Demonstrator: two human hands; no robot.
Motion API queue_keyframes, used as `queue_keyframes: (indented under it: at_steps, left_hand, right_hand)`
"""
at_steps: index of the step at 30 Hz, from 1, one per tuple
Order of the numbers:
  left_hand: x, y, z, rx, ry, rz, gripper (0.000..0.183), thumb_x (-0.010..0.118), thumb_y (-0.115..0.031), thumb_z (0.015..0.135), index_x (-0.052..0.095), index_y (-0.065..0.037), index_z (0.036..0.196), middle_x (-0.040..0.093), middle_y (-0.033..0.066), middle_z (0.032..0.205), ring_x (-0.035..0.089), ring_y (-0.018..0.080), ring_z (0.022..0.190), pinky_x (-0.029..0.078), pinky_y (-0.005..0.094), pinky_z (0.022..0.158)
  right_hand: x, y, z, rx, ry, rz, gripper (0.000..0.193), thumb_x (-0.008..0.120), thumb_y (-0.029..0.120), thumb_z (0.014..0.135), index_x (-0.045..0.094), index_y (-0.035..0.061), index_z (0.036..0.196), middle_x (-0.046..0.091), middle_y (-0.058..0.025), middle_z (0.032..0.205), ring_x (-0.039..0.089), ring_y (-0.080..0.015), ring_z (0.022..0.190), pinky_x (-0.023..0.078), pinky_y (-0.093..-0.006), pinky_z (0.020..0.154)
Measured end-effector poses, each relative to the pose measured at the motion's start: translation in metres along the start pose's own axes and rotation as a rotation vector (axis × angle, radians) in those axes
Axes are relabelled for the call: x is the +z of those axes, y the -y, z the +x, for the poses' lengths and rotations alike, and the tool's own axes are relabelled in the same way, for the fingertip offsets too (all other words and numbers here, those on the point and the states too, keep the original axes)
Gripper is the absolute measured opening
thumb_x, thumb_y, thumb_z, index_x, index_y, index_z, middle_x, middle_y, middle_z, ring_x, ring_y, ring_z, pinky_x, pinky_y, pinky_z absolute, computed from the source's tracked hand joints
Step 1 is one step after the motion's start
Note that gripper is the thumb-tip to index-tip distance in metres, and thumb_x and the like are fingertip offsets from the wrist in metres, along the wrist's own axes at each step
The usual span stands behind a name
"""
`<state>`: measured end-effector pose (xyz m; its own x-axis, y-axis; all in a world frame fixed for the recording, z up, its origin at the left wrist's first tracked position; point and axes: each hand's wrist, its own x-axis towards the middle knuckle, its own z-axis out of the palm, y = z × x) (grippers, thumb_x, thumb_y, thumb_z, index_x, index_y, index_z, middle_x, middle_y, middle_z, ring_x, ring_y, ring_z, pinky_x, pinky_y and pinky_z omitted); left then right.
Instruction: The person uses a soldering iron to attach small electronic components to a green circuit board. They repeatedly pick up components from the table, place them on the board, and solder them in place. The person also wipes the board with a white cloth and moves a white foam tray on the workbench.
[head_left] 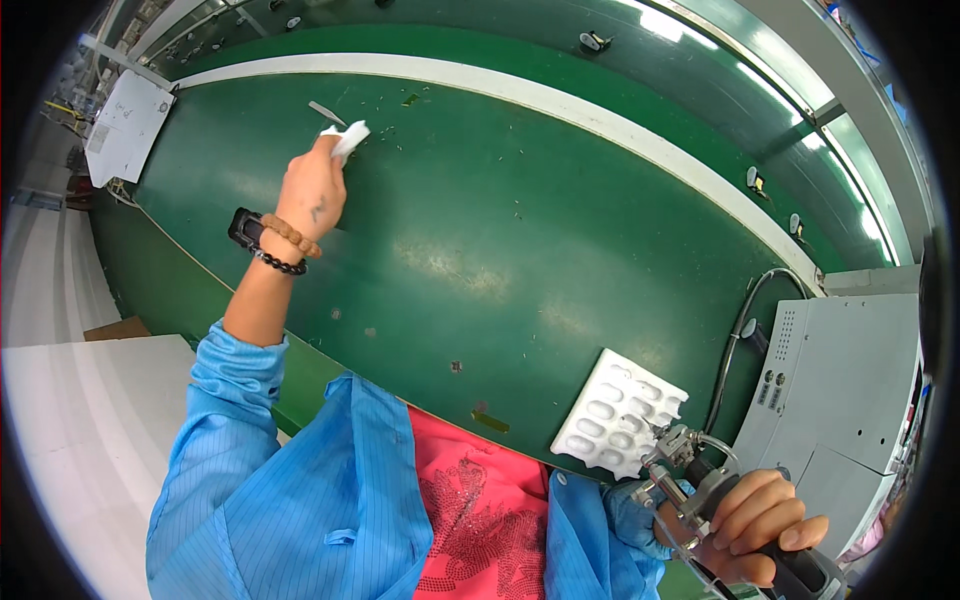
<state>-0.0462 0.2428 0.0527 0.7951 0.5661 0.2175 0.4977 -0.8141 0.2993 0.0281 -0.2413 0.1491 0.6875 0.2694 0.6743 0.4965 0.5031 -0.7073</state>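
Observation:
My left hand (312, 190) reaches to the far left of the green bench, its fingers closed on a crumpled white wipe (352, 138), which looks like cloth or tissue. Just beyond it lies a thin metal strip (326, 113), perhaps a blade or tweezers. At the lower right, my right hand (765, 515) wraps round a dark cylindrical tool with a metal nozzle assembly (680, 446) and thin tubes. That metal end overlaps a corner of a white tray (605, 405) with rows of oval pockets; I cannot tell whether they touch.
Small pale scraps lie scattered on the green bench (450, 220), mostly near the wipe. A grey metal box (840, 370) with a black cable (722, 370) stands at the right. Past the white rail (520, 100), a green strip carries small devices (594, 42). A white panel (128, 128) stands far left.

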Motion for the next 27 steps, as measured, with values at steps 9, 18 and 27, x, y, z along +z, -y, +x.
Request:
queue_keyframes:
  at_steps: [9, 18, 27]
  left_hand:
    - [-0.033, -0.026, 0.015, 0.118, -0.109, -0.177, 0.026, 0.050, -0.010, 0.096, 0.059, 0.000, 0.118, 0.067, 0.0256, 0.098, 0.064, 0.0462, 0.092, 0.051, 0.0467, 0.079]
    - [0.002, 0.063, 0.140, 0.195, -0.081, 0.148, 0.027, 0.048, -0.015, 0.099, 0.055, -0.004, 0.123, 0.067, 0.0286, 0.095, 0.064, 0.0472, 0.089, 0.051, 0.0501, 0.076]
    - [0.003, -0.004, 0.096, 0.351, 0.311, -0.031, 0.029, 0.049, -0.014, 0.099, 0.055, -0.002, 0.125, 0.067, 0.0239, 0.099, 0.063, 0.0431, 0.088, 0.050, 0.0434, 0.080]
  right_hand:
    - [0.001, 0.004, 0.004, 0.006, 0.073, 0.019, 0.034, 0.065, 0.030, 0.096, 0.045, 0.0052, 0.107, 0.047, -0.0033, 0.067, 0.047, -0.0142, 0.049, 0.041, -0.0269, 0.041]
    - [0.002, -0.007, -0.003, -0.067, -0.081, 0.026, 0.034, 0.075, 0.026, 0.089, 0.048, 0.0070, 0.099, 0.050, 0.0035, 0.059, 0.050, -0.0048, 0.043, 0.044, -0.0174, 0.039]
    - [-0.009, -0.002, 0.002, -0.011, 0.052, -0.001, 0.033, 0.074, 0.025, 0.090, 0.048, 0.0073, 0.100, 0.050, 0.0036, 0.060, 0.050, -0.0047, 0.044, 0.044, -0.0175, 0.039]
